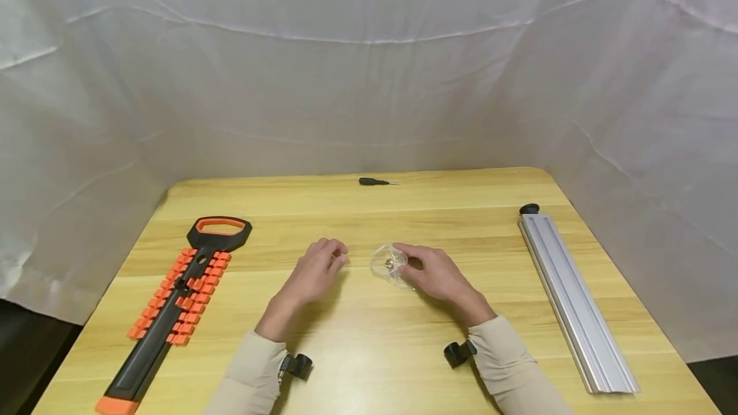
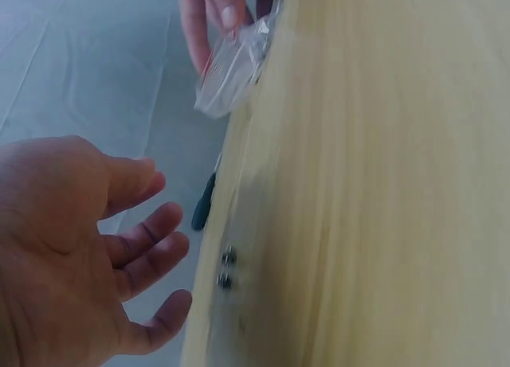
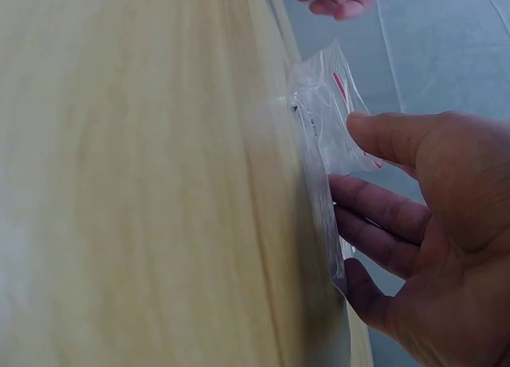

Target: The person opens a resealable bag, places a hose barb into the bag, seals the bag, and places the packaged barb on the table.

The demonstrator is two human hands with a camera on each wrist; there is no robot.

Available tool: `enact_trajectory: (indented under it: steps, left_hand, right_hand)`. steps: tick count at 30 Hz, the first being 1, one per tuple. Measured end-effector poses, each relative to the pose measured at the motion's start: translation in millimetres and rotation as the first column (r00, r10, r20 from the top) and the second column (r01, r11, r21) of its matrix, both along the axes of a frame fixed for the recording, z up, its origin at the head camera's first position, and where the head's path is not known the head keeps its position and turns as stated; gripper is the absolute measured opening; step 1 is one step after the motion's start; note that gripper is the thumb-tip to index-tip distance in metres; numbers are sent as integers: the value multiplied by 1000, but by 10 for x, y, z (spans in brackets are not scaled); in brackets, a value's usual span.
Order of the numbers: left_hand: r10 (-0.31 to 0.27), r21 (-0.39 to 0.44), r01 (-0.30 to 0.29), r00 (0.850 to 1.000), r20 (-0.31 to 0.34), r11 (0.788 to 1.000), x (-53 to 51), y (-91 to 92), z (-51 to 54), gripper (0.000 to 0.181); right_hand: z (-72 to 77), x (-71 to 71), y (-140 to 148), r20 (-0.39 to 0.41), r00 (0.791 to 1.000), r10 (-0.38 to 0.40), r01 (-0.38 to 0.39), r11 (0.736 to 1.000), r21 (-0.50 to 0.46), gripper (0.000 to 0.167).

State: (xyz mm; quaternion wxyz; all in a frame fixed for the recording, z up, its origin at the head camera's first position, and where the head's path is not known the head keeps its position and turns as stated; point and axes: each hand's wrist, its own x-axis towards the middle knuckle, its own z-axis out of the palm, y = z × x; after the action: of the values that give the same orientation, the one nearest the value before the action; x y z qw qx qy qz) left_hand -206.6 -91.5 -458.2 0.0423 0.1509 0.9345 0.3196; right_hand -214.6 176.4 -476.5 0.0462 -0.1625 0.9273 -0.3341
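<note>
My right hand (image 1: 435, 272) grips a small clear plastic zip bag (image 1: 380, 260) by its right side, low over the middle of the table. Small metal pieces (image 1: 389, 264) show inside the bag in the head view. A red line (image 3: 340, 86) runs along the bag in the right wrist view. To the left of the bag, my left hand (image 1: 314, 271) hovers with loosely bent fingers and holds nothing. Two small shiny metal parts (image 2: 226, 268) lie on the table near the left fingertips in the left wrist view; the hand hides them from the head view.
A black-and-orange rack tool (image 1: 202, 264) with a loop handle and rows of orange clips lies at the left. On the right is a long silver metal rail (image 1: 576, 303) with a black knob (image 1: 529, 209). A black-handled screwdriver (image 1: 373, 181) lies near the back edge.
</note>
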Motion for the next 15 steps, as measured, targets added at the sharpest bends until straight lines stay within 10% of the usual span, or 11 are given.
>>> enact_trajectory:
  steps: [15]
  left_hand:
    - [-3,0,3,995,104,1000,73,-292,5,17]
  right_hand:
    - [-20,-22,22,-12,1000,16,-16,1000,-1,45]
